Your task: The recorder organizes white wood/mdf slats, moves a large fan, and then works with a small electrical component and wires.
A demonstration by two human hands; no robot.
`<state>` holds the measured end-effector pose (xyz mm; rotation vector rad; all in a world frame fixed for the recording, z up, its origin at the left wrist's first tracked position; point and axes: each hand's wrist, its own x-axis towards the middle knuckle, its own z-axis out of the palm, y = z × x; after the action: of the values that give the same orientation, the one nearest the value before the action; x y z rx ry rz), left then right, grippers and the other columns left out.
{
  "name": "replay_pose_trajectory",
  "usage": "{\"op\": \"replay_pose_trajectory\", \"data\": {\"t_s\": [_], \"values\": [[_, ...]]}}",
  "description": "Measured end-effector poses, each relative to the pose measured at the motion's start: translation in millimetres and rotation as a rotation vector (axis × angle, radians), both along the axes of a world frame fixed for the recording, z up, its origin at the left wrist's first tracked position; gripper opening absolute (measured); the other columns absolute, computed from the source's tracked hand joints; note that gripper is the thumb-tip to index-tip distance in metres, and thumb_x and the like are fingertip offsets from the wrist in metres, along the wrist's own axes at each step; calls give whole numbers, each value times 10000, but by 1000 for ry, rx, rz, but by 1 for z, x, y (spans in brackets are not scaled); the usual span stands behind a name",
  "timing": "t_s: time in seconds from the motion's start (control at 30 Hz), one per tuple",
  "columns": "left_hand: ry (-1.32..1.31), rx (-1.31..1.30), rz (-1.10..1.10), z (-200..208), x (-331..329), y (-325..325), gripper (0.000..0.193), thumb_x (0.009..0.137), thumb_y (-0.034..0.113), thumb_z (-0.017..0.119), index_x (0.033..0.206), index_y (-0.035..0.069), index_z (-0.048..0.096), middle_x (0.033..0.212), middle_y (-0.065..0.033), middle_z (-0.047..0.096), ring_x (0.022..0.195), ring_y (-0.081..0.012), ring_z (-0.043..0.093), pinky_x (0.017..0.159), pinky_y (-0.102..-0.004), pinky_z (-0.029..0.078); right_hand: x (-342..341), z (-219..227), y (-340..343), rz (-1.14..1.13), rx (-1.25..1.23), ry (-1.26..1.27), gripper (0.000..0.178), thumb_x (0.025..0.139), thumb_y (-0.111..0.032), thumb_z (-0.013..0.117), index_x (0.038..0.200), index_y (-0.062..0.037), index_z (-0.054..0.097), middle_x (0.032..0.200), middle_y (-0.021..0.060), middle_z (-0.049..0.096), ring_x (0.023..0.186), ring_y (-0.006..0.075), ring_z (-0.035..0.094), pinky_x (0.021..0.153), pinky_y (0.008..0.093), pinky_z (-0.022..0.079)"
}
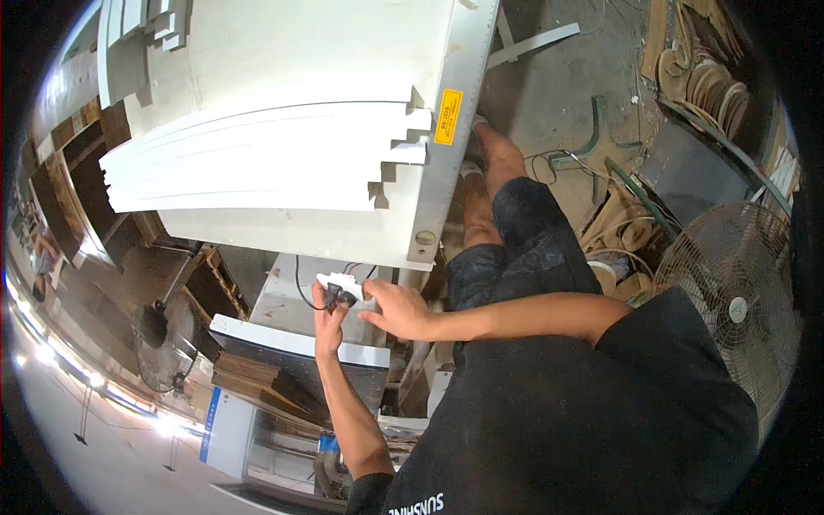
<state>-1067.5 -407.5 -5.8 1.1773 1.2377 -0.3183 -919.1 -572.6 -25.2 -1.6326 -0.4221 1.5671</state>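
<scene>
Just below the near edge of the pale work table, both my hands meet at a small white socket block [343, 281]. My left hand [329, 319] is closed around its left part and a black plug [336, 296] that sits against it. From the left side of the block a black cord [299, 287] loops upward. Thin wires show above the block, by the table edge. My right hand [398, 311] pinches the block's right end with thumb and fingers. How far the plug sits in the block is hidden by my fingers.
Long white strips [257, 159] lie stacked on the table [283, 230], whose right side carries a metal rail [438, 184]. A large fan [736, 309] stands at right, another fan [167, 343] at left. Curved wood offcuts [704, 90] and a green metal stand [598, 142] occupy the floor.
</scene>
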Motion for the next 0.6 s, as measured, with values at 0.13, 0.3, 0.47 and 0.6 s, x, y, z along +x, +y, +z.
{"op": "replay_pose_trajectory", "data": {"t_s": [0.13,0.3,0.47,0.6], "values": [[-46,-6,-107,-13,12,3,677,960,3,581,1553,70,260,1377,-107,507,1257,-222,515,1107,-388,403,0,-17,8,-49,-43,-22,386,933,-315,741,1156,-76,538,1109,140,693,969,412,699,785,526,543],[-69,-16,-123,-19,13,7,615,979,29,603,1514,40,300,1360,-113,522,1219,-213,536,1068,-391,433,2,-19,17,-170,-89,-36,353,934,-289,758,1102,-42,569,956,129,745,831,376,719,722,485,544],[-75,46,-210,-20,14,12,497,1041,101,593,1471,30,353,1362,-94,513,1209,-174,511,1046,-351,432,20,-4,27,-64,-100,-108,355,936,-305,750,1104,-33,595,925,149,764,862,380,742,718,492,566],[-104,49,-67,-30,15,2,547,1013,91,645,1472,-34,375,1241,-128,622,1087,-183,622,909,-334,525,35,-6,31,60,-164,-178,494,908,-429,766,1181,-38,638,898,187,750,834,407,732,728,505,569]]}}
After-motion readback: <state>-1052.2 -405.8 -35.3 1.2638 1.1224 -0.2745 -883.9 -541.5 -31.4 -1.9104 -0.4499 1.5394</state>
